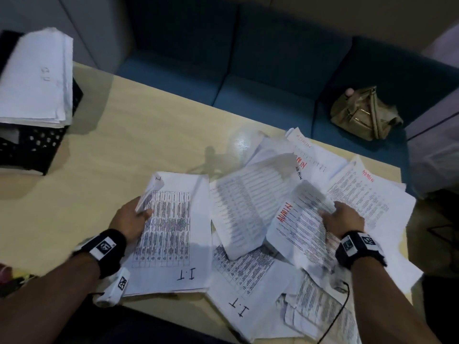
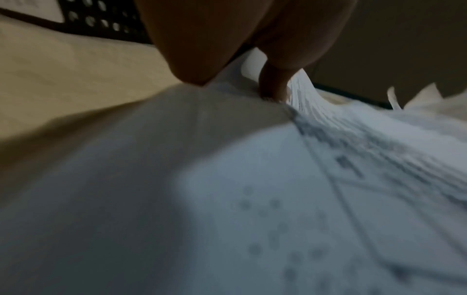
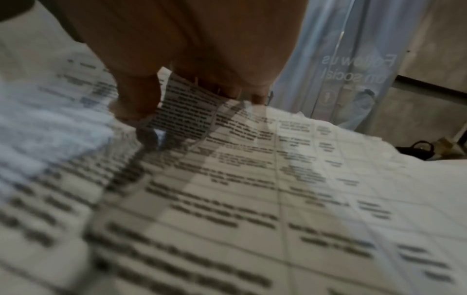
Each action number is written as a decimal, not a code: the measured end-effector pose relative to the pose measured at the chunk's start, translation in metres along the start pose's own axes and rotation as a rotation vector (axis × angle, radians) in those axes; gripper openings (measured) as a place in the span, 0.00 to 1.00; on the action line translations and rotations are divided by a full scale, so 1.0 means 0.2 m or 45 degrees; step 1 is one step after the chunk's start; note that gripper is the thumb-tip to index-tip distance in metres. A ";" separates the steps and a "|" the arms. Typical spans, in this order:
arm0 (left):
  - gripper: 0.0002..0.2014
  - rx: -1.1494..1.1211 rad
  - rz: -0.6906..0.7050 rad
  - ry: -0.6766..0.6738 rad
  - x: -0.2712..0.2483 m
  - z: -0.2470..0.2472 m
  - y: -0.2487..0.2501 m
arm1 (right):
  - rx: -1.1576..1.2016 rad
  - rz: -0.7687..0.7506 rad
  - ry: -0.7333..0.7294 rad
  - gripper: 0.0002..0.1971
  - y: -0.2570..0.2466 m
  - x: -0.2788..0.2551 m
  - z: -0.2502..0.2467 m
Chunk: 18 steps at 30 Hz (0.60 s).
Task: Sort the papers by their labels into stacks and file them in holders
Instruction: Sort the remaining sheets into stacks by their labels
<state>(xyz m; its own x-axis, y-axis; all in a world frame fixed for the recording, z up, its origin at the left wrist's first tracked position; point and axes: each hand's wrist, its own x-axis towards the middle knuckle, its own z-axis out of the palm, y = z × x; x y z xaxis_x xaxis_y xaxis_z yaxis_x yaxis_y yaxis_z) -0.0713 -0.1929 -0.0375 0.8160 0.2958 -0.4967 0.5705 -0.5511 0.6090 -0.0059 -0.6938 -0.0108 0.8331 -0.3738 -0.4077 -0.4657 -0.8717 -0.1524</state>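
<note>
Head view: our left hand (image 1: 129,219) pinches the curled corner of the "I.T" stack (image 1: 171,234) near the table's (image 1: 99,150) front edge; our right hand (image 1: 344,220) grips an "ADMIN" sheet (image 1: 298,224) over the right-side pile.

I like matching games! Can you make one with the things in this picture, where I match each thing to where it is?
Things:
1. white sheet labelled ADMIN in red
2. white paper stack labelled I.T in black
3. olive-green fabric bag
4. thick white paper bundle

Places:
A. on the blue sofa
B. on top of the black perforated holder
C. under the left hand
D. pinched by the right hand

Pairs: 1-D, 2-C, 3-A, 4-B
</note>
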 end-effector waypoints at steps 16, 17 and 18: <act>0.22 0.029 0.026 -0.083 0.05 -0.02 -0.02 | -0.160 -0.065 0.092 0.21 -0.31 -0.02 0.13; 0.22 0.025 0.027 -0.084 0.05 -0.02 -0.02 | -0.172 -0.063 0.087 0.21 -0.31 -0.03 0.13; 0.22 0.026 0.030 -0.085 0.05 -0.02 -0.02 | -0.170 -0.066 0.089 0.20 -0.31 -0.03 0.13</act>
<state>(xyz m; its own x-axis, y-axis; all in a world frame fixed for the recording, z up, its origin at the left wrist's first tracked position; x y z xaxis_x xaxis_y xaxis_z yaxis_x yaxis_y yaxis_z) -0.0651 -0.1845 -0.0428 0.8205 0.2302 -0.5232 0.5488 -0.5731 0.6086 0.0105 -0.6294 -0.0219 0.8757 -0.3444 -0.3384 -0.3817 -0.9230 -0.0487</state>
